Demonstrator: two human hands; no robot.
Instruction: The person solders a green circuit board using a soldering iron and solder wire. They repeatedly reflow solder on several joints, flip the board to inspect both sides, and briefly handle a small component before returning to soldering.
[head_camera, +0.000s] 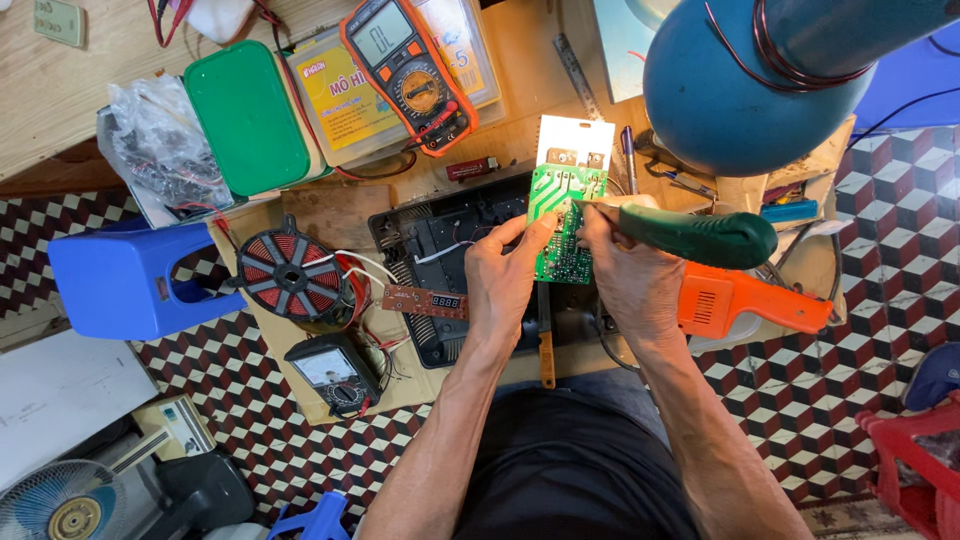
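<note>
Orange multimeter screen (381, 38): grey rectangular display at 12 o'clock, upper end of the orange-and-black meter, tilted.
Yellow-labelled box (343, 100): clear flat plastic case at 11 o'clock, under the meter's left side; yellow label with a red patch.
Second case label (455, 40): just right of the meter, pale yellow and blue panel.
Plastic bag (160, 140): crumpled clear bag at 10 o'clock, dark parts inside.
Small red display (445, 301): dark rectangular digit window on a brown strip board, near centre.
Black meter dial face (327, 368): pale rectangular window at 7 o'clock.
</note>
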